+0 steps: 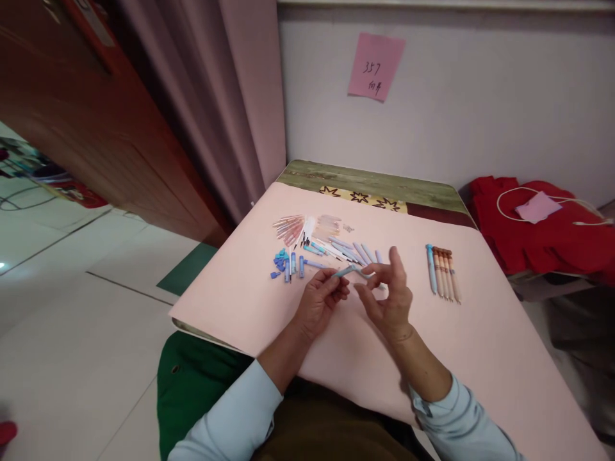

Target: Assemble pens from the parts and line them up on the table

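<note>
My left hand (323, 299) pinches a light-blue pen barrel (346, 271) above the pink-covered table. Close to the barrel's far end is my right hand (388, 296), its thumb and fingers apart; whether a fingertip touches the barrel is hard to see. Beyond my hands lie loose pen parts: lilac barrels (361, 252), thin white refills (331, 248), clear tips (289, 228), short blue tubes (293, 262) and small blue caps (280, 258). To the right, a blue pen (431, 270) lies beside several brown-topped pens (446, 275) in a row.
The table (230, 288) stands against a white wall bearing a pink note (376, 67). At the right is red cloth (542, 234) with a white cable over it. A curtain (216, 96) and a wooden door (120, 147) are at the left.
</note>
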Action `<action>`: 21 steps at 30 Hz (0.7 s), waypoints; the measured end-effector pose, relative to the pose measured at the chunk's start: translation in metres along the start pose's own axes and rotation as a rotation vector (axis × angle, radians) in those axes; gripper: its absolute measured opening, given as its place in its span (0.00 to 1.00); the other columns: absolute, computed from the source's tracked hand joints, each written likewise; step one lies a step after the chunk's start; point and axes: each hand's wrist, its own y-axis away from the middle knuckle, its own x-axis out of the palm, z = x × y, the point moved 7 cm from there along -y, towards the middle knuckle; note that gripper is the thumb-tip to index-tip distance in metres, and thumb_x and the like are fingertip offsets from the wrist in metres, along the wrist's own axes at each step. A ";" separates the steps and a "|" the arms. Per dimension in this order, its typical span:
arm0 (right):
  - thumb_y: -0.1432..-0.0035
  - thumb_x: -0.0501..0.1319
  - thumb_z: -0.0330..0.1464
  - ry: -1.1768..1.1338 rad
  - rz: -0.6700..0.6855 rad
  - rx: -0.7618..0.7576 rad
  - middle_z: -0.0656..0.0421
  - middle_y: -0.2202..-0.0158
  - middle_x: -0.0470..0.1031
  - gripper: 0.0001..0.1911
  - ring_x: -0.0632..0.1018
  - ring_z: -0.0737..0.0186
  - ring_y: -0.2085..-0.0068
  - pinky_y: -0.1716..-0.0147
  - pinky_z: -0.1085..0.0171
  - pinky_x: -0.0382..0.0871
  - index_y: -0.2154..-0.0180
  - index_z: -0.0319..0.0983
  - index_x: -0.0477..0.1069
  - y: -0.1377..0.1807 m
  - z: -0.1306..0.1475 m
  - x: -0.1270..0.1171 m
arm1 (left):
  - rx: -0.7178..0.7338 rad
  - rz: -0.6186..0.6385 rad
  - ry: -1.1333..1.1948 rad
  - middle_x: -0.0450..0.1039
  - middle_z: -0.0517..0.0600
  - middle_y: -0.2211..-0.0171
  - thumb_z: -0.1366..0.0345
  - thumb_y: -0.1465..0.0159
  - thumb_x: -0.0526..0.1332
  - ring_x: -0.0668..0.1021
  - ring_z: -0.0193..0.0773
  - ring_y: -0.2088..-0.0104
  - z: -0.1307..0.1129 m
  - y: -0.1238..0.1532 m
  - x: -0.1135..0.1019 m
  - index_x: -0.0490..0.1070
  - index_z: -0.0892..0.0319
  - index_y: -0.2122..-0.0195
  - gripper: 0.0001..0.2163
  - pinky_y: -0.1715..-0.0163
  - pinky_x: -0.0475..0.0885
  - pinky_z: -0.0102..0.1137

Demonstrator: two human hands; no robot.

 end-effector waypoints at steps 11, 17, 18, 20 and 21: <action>0.39 0.62 0.39 -0.206 0.097 0.302 0.60 0.71 0.75 0.12 0.72 0.66 0.73 0.70 0.64 0.70 0.56 0.42 0.77 -0.003 -0.018 0.008 | 0.108 0.003 -0.213 0.76 0.46 0.73 0.67 0.48 0.73 0.75 0.30 0.75 -0.003 0.001 0.005 0.74 0.60 0.64 0.12 0.71 0.69 0.27; 0.43 0.65 0.42 -0.475 0.105 0.573 0.64 0.77 0.68 0.13 0.70 0.67 0.75 0.73 0.65 0.67 0.60 0.41 0.75 0.003 -0.035 0.018 | 0.185 -0.026 -0.280 0.74 0.45 0.76 0.67 0.49 0.73 0.74 0.30 0.76 -0.009 0.002 0.005 0.75 0.60 0.64 0.13 0.73 0.67 0.27; 0.43 0.65 0.42 -0.502 0.102 0.601 0.64 0.77 0.68 0.13 0.70 0.66 0.75 0.72 0.65 0.67 0.60 0.41 0.74 0.003 -0.037 0.019 | 0.188 -0.024 -0.271 0.75 0.45 0.74 0.67 0.50 0.73 0.74 0.30 0.76 -0.009 0.002 0.005 0.75 0.60 0.64 0.13 0.73 0.68 0.27; 0.44 0.65 0.42 -0.576 0.118 0.653 0.63 0.75 0.70 0.14 0.71 0.67 0.74 0.71 0.65 0.68 0.61 0.40 0.73 0.005 -0.040 0.023 | 0.189 -0.019 -0.253 0.76 0.47 0.72 0.67 0.49 0.73 0.76 0.31 0.75 -0.009 0.002 0.004 0.74 0.60 0.63 0.14 0.72 0.69 0.28; 0.45 0.65 0.42 -0.620 0.140 0.677 0.63 0.74 0.71 0.14 0.72 0.67 0.73 0.70 0.66 0.68 0.61 0.40 0.73 0.005 -0.040 0.026 | 0.192 -0.020 -0.248 0.77 0.47 0.72 0.66 0.49 0.73 0.76 0.32 0.74 -0.009 0.003 0.004 0.74 0.60 0.63 0.13 0.71 0.70 0.29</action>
